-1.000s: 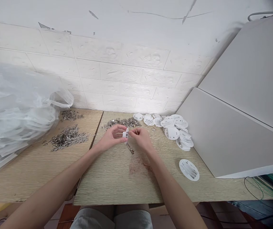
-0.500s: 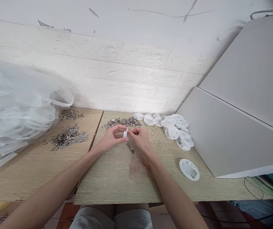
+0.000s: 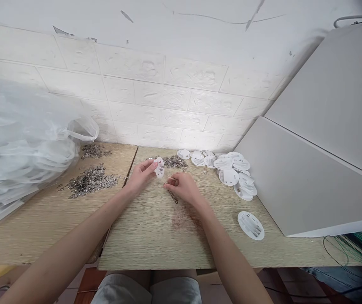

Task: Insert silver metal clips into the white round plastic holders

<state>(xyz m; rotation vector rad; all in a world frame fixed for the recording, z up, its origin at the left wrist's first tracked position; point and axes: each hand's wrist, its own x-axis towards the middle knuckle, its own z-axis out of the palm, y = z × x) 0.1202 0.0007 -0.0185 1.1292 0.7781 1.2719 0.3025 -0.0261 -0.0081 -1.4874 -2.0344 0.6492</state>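
My left hand (image 3: pixel 141 176) pinches a white oval card (image 3: pixel 159 167) by its left edge. The card is tilted up, with slots and small marks on its face. To its right, my right hand (image 3: pixel 181 185) has its thumb and fingertips pressed together low over the table; what they pinch is too small to make out. Just under those fingers lie thin bronze-coloured metal clips (image 3: pixel 173 197), partly covered by the hand. Behind both hands is a heap of small silvery metal pieces (image 3: pixel 175 162), its left part hidden by the left hand and card.
White oval cards (image 3: pixel 228 176) are piled at the back right, and a single card (image 3: pixel 251 225) lies nearer me. More metal pieces (image 3: pixel 92 181) lie left of the table seam. A large plastic bag (image 3: pixel 25 139) fills the left; a grey panel (image 3: pixel 320 169) borders the right.
My left hand has moved left and up with the card, turning its face into view. My right hand has come away from the card and dropped lower, toward the bronze clips.
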